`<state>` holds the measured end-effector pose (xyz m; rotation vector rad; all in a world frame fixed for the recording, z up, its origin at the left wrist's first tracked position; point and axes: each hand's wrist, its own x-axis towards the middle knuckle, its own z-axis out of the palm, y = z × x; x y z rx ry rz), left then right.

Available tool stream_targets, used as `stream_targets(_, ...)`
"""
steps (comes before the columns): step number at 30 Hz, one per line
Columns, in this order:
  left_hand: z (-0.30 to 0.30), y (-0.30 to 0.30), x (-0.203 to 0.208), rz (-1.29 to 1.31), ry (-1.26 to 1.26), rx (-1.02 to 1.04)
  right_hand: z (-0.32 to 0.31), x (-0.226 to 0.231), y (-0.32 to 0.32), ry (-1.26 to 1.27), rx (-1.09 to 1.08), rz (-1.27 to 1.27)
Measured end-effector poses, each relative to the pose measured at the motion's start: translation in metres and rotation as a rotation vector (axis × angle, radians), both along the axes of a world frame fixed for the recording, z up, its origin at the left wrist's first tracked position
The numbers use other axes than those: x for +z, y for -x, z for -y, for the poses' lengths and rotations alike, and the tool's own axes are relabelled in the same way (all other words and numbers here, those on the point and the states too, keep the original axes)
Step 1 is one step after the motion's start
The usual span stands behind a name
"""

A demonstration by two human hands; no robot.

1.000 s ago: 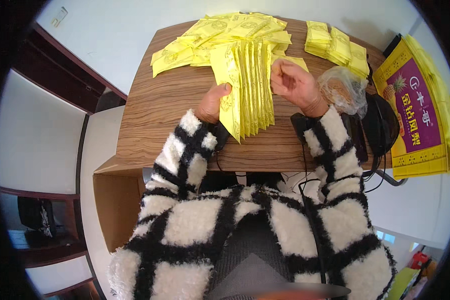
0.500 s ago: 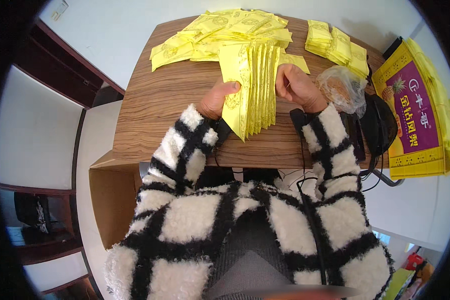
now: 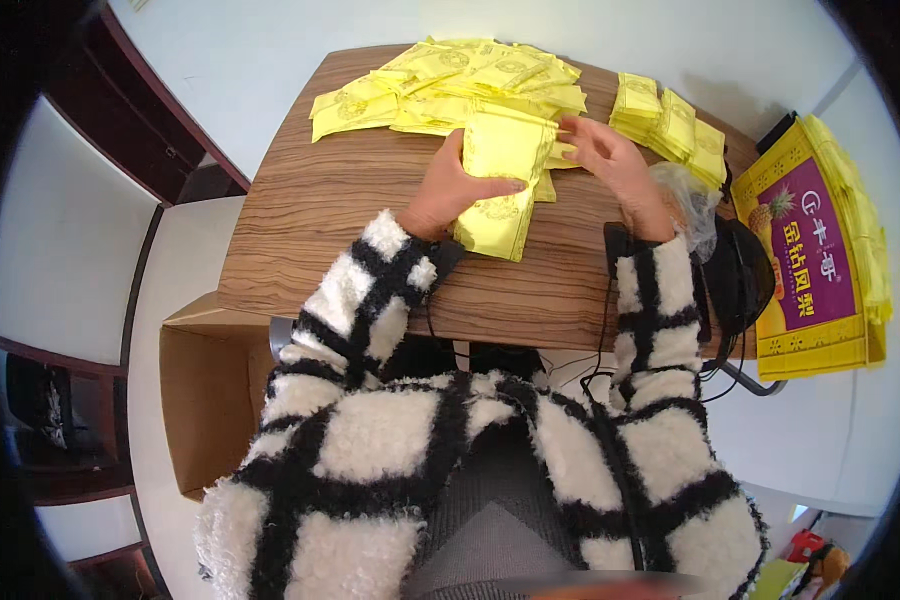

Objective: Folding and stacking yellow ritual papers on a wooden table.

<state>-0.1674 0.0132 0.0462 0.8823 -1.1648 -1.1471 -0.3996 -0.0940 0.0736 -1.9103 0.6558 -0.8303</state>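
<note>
My left hand (image 3: 450, 190) is closed around a stack of flat yellow paper packets (image 3: 510, 185), with the thumb lying across the front one. The stack is tilted over the table, its packets pressed close together. Beside its upper right edge is my right hand (image 3: 615, 165), fingers loosely bent and apart. Whether those fingertips touch the edge I cannot tell. Farther back on the table, a loose heap of similar yellow packets (image 3: 450, 75) is spread out.
Neater piles of yellow packets (image 3: 665, 120) lie at the back right of the wood-grain table (image 3: 300, 220). Nearby are a clear plastic bag (image 3: 695, 205) and a black bag (image 3: 745, 275). A yellow and purple carton (image 3: 820, 250) stands at the right, a brown cardboard box (image 3: 205, 390) below left.
The packets, fanned out before, are now together in a compact stack with the front face turned toward me. My right hand's fingers have loosened. The whole view has shifted slightly.
</note>
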Motion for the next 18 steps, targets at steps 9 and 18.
stream_targets(9, -0.004, -0.005, -0.024, 0.197, 0.146, 0.000, -0.047, 0.053, -0.028, 0.374, -0.057, -0.617)
stream_targets(18, 0.001, -0.008, -0.046, 0.401, 0.284, 0.143, -0.036, 0.049, -0.075, 0.563, 0.142, -0.814)
